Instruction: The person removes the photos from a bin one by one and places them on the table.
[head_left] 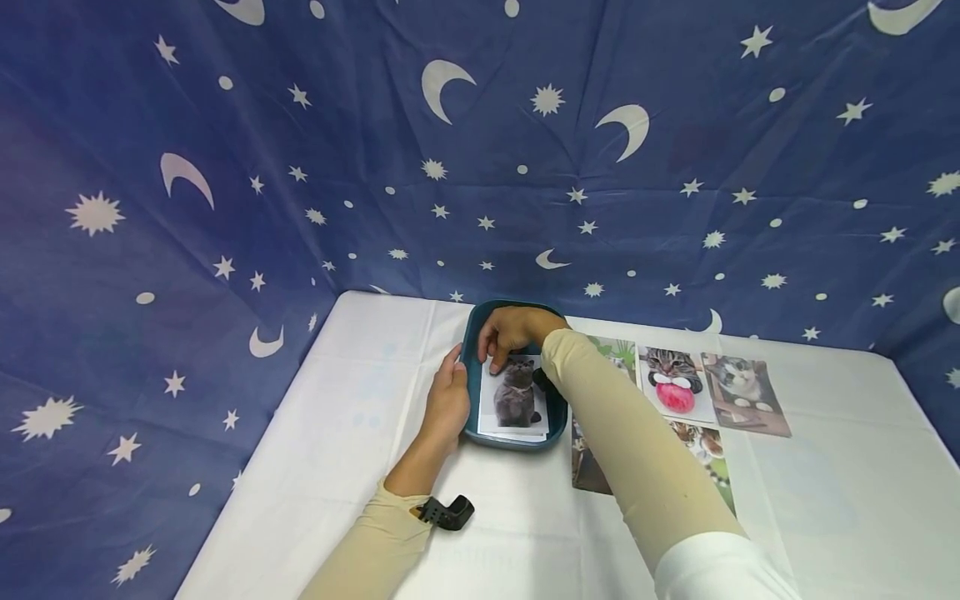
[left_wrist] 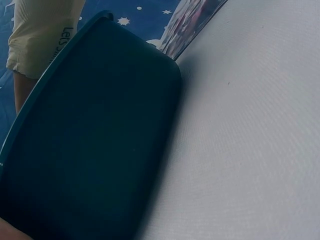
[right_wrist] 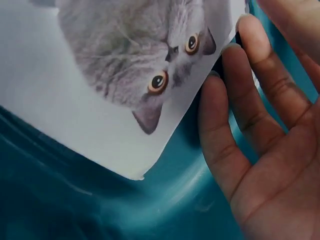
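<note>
Cat photo (head_left: 516,397) atop stack inside teal tray (head_left: 471,350), right hand (head_left: 512,331) fingers relaxed, touching photo's far edge, left hand (head_left: 447,398) flat against tray's outer left wall, on white desk (head_left: 360,400).

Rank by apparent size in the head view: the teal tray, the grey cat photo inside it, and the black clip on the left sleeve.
1. Teal tray, largest.
2. Grey cat photo, lying inside the tray's rim.
3. Black clip, smallest, though it sits nearer the camera, which slightly inflates it.
</note>
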